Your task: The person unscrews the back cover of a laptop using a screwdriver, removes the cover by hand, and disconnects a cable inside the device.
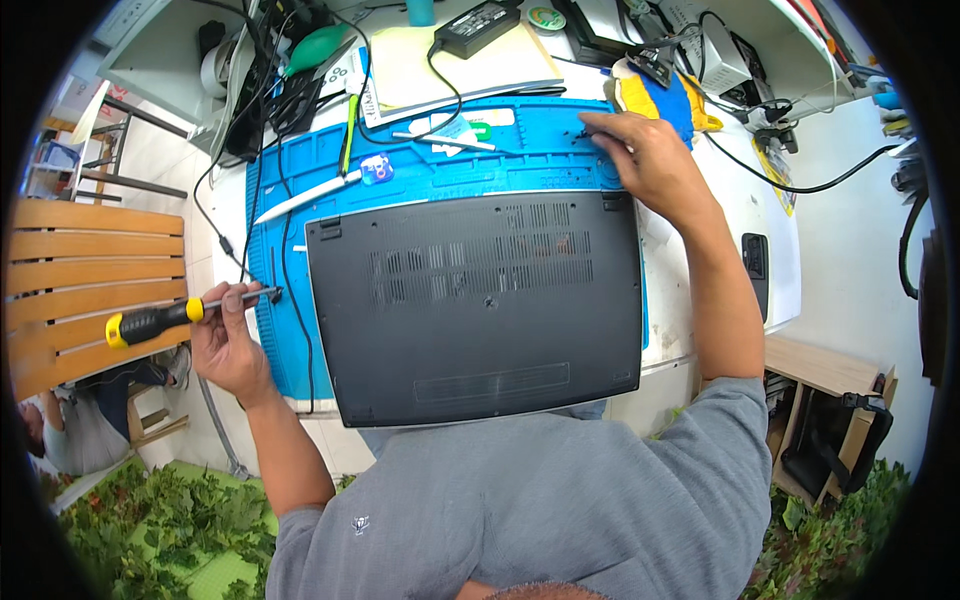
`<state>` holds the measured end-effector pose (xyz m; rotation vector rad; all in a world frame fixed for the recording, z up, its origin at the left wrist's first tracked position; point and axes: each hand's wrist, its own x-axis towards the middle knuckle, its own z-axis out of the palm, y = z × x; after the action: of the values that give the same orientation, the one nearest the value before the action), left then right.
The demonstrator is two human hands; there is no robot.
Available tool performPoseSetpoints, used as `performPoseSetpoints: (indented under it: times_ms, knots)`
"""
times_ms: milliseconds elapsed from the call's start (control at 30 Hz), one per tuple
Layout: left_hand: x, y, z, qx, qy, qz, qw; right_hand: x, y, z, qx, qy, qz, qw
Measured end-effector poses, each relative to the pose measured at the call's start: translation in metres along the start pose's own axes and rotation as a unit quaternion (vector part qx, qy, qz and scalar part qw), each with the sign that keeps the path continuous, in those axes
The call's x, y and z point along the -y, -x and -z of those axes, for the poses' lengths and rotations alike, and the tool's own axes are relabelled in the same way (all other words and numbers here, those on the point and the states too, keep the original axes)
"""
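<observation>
My left hand [230, 355] grips a black-and-yellow screwdriver [150, 323] level at the mat's left edge. A dark laptop [470, 335] lies underside up on the blue silicone mat [285, 365], its vented panel showing. My right hand [660, 170] reaches above the laptop's back right corner, fingertips pinched at the mat's moulded tray, where small dark screws [582, 136] sit; what they hold is too small to make out. A white pen-shaped tool [300, 200] and a thin silver tool [440, 140] lie behind the laptop.
Cables, a black power adapter [478, 27], a yellow notepad [500, 70], a green blower [315, 48] and a yellow-blue cloth [650, 100] crowd the desk's back. A wooden slatted seat [95, 260] stands left, with another person [85, 440] partly visible below it. A wooden shelf [820, 362] stands right.
</observation>
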<state>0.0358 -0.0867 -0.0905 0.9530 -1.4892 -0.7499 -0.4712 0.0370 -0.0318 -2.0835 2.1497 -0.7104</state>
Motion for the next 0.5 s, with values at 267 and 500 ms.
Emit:
performPoseSetpoints:
  times_ms: [267, 500]
  knots:
    - [-0.014, 0.006, -0.003, 0.025, -0.009, -0.021, 0.999, 0.044, 0.068, 0.017, 0.046, 0.003, -0.035, 0.998]
    - [-0.041, 0.016, -0.003, 0.081, 0.002, -0.006, 0.997, 0.052, 0.092, 0.003, -0.056, 0.018, -0.057, 0.997]
